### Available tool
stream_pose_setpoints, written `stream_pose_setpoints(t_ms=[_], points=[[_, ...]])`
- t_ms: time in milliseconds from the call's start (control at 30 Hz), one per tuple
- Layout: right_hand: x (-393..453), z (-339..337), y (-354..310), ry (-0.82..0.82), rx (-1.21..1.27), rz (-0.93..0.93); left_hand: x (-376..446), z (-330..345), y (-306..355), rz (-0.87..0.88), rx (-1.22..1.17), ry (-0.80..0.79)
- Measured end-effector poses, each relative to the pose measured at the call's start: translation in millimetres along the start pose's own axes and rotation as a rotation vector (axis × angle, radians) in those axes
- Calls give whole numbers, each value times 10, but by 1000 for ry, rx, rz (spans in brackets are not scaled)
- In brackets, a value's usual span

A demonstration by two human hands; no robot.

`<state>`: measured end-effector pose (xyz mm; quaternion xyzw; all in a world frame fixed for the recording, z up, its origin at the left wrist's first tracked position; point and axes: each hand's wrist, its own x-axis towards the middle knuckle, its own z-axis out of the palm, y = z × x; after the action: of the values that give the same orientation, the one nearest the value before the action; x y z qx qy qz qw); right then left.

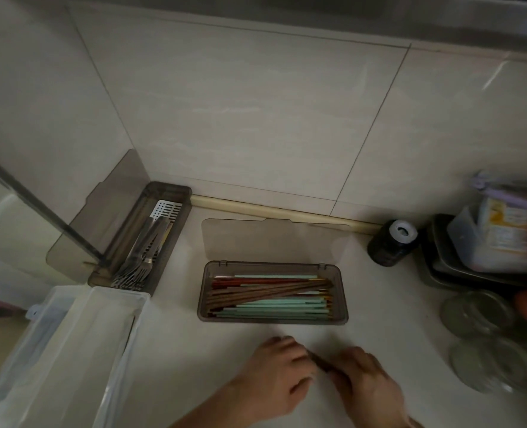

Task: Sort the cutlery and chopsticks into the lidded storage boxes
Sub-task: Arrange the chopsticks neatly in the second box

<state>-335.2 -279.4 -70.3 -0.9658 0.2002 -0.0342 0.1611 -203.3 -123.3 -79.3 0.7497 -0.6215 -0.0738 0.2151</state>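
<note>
Both hands rest low on the pale worktop (178,350), left hand (274,370) and right hand (369,381) pinching a thin dark wooden chopstick (319,362) between them; ideally, level it lengthwise before lowering into the open smoky-brown plastic box (272,320) just beyond the fingertips.

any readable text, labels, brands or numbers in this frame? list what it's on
None can be read.
Packet in the clear bag at the right: yellow and white print, too blurred to read.
Dark jar: no legible label.
Chopstick box, fork box, clear bin: no markings visible.
</note>
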Motion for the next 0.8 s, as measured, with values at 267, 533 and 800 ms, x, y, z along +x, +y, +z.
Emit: stream_pose_setpoints(t_ms=[267, 533, 800], points=[[43, -92, -140, -66, -69, -59, -163, 68, 217, -36, -164, 40], [325, -709, -483, 123, 799, 27, -128, -156, 312, -447, -625, 332], [885, -632, -574, 310, 1213, 245, -185, -474, -105, -558, -420, 475]])
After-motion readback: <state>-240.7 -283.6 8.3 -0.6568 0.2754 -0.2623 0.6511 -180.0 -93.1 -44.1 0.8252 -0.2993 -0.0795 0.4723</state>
